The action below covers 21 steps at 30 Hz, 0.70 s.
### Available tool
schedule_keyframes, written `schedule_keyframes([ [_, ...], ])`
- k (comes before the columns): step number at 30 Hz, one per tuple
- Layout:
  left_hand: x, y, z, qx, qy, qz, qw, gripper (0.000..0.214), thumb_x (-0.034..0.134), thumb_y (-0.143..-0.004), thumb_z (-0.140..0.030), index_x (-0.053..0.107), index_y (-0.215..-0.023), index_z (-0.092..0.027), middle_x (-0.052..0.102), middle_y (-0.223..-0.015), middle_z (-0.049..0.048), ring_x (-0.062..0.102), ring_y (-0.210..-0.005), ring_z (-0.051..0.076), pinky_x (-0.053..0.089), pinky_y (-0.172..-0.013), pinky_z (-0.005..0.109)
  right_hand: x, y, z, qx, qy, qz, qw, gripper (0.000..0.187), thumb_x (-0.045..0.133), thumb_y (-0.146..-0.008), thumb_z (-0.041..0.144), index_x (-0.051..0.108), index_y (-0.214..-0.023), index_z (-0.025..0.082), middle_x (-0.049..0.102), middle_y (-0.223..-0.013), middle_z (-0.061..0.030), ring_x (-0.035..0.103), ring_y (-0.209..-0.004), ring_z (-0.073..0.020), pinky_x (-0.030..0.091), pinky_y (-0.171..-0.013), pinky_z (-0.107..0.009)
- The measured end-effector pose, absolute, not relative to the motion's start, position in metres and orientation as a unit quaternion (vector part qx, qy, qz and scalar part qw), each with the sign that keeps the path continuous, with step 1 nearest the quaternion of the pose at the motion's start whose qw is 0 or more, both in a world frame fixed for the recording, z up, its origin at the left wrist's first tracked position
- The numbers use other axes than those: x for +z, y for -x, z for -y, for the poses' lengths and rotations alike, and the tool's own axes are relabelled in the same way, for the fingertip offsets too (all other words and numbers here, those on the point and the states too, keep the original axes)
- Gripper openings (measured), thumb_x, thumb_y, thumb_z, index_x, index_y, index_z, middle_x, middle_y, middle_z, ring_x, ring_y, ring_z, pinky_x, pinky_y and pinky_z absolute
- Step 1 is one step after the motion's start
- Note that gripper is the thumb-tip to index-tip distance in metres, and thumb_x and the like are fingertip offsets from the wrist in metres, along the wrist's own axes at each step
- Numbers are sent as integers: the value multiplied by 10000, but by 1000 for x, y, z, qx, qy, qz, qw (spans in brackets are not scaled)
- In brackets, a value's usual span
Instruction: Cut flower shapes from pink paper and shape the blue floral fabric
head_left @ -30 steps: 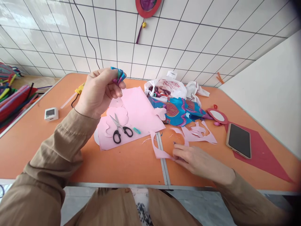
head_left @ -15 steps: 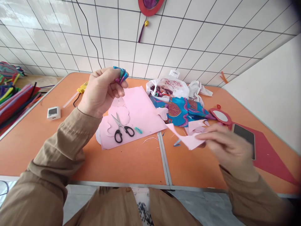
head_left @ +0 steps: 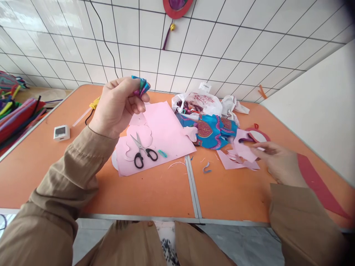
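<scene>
My left hand (head_left: 118, 105) is raised above the orange table (head_left: 155, 192), fingers pinched on a small folded piece of blue patterned fabric (head_left: 141, 87). My right hand (head_left: 277, 160) is at the right, holding a pink paper scrap (head_left: 244, 149) over a pile of pink offcuts (head_left: 235, 162). Black-handled scissors (head_left: 142, 153) lie on a pink paper sheet (head_left: 161, 133) with flower shapes cut from it. A larger blue patterned cloth (head_left: 213, 131) lies beyond the offcuts.
A white plastic bag (head_left: 199, 103) with beads sits at the back. A round red-framed piece (head_left: 256, 135) and a red paper sheet (head_left: 318, 183) lie at the right. A small white device (head_left: 61, 132), a glue gun (head_left: 94, 103) and coloured pipe cleaners (head_left: 16, 118) are at the left.
My right hand picked the pink scrap up from the table's middle seam and carried it right onto the offcut pile, now covering the phone. My left hand stayed raised with the fabric.
</scene>
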<state>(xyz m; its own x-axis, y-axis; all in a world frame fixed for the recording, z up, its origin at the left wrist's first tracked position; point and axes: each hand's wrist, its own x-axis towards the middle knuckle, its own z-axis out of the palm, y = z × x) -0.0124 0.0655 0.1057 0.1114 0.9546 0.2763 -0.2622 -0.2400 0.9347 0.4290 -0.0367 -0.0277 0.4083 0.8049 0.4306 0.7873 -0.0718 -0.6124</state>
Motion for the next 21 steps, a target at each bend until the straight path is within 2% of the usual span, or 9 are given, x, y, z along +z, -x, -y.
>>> schedule_keyframes([
  [2, 105, 13, -66, 582, -532, -325, 523, 238, 517, -883, -97, 582, -655, -120, 570, -615, 29, 503, -512, 64, 337, -454, 204, -36, -433, 40, 29, 765, 564, 311, 77, 749, -674, 302, 738, -691, 227, 650, -568, -56, 560, -491, -197, 413, -500, -343],
  [5, 104, 13, -67, 583, -533, -326, 520, 225, 530, -887, -102, 571, -665, -116, 574, -629, 32, 509, -517, 61, 339, -460, 204, -39, -432, 42, 10, 786, 573, 234, 95, 785, -654, 286, 774, -734, 238, 702, -701, -92, 594, -619, -233, 419, -582, -369],
  [9, 103, 14, -69, 588, -532, -316, 521, 220, 525, -880, -98, 573, -667, -121, 571, -607, 18, 510, -511, 53, 343, -442, 183, -33, -419, 40, -79, 781, 591, 187, 201, 683, -788, 264, 765, -957, 192, 701, -1036, -208, 617, -971, -358, 455, -756, -458],
  [12, 104, 14, -69, 588, -537, -305, 522, 232, 524, -876, -105, 549, -647, -130, 568, -593, 14, 506, -507, 52, 344, -435, 176, -25, -393, 37, -151, 724, 646, 189, 206, 566, -876, 211, 742, -974, 165, 705, -1043, -208, 629, -1011, -363, 492, -854, -490],
  [13, 104, 14, -68, 587, -539, -305, 522, 231, 525, -876, -107, 543, -647, -132, 569, -593, 9, 507, -506, 49, 343, -437, 173, -21, -380, 36, -143, 699, 667, 217, 202, 562, -882, 199, 737, -980, 179, 714, -1030, -177, 642, -1011, -341, 504, -886, -480],
  [15, 106, 14, -67, 580, -545, -311, 519, 220, 507, -885, -101, 552, -671, -123, 569, -596, -4, 514, -505, 37, 342, -455, 161, -14, -347, 34, -86, 640, 704, 297, 146, 585, -890, 227, 724, -931, 214, 725, -952, -115, 669, -941, -295, 538, -847, -446],
  [18, 108, 13, -65, 569, -552, -327, 514, 248, 426, -918, -83, 566, -713, -102, 568, -596, -18, 528, -495, 21, 331, -488, 146, -7, -290, 29, 73, 569, 769, 281, 149, 576, -938, 258, 715, -988, 242, 733, -1001, -70, 682, -948, -242, 551, -856, -404],
  [21, 109, 12, -63, 569, -552, -322, 517, 254, 454, -916, -97, 544, -679, -116, 575, -585, -18, 522, -477, 25, 322, -473, 155, -12, -237, 18, 141, 513, 815, 231, 126, 618, -930, 258, 713, -998, 210, 729, -969, -65, 682, -888, -204, 535, -801, -337],
])
